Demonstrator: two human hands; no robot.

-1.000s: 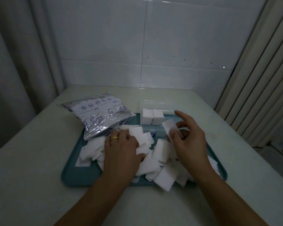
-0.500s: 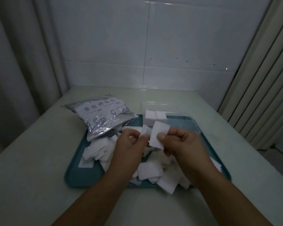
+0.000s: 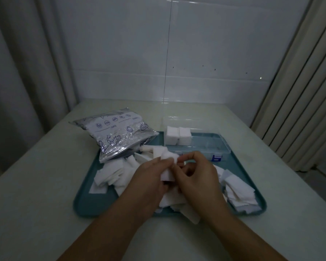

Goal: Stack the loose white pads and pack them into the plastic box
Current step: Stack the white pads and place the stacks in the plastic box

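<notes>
1. Head view, progress: two pad stacks (image 3: 178, 138) sit in the far-left corner of the plastic box (image 3: 205, 146); rest of box looks bare. Most loose pads (image 3: 111, 172) are strewn on the teal tray (image 3: 87, 206), so I judge the task early.
2. Grips: left hand (image 3: 149, 178) and right hand (image 3: 198, 176) both pinch a few pads (image 3: 167, 175) btwn them, above the pile.
3. Room: foil bag (image 3: 119, 136) overhangs tray's far-left edge, near the box; table (image 3: 36, 185) open either side; some pads overhang the tray's near rim.

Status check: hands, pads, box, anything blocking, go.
Left hand and right hand both pinch white pads above the tray. Plastic box open, two stacks in its left end. Loose pads remain; nothing blocks the box.
</notes>
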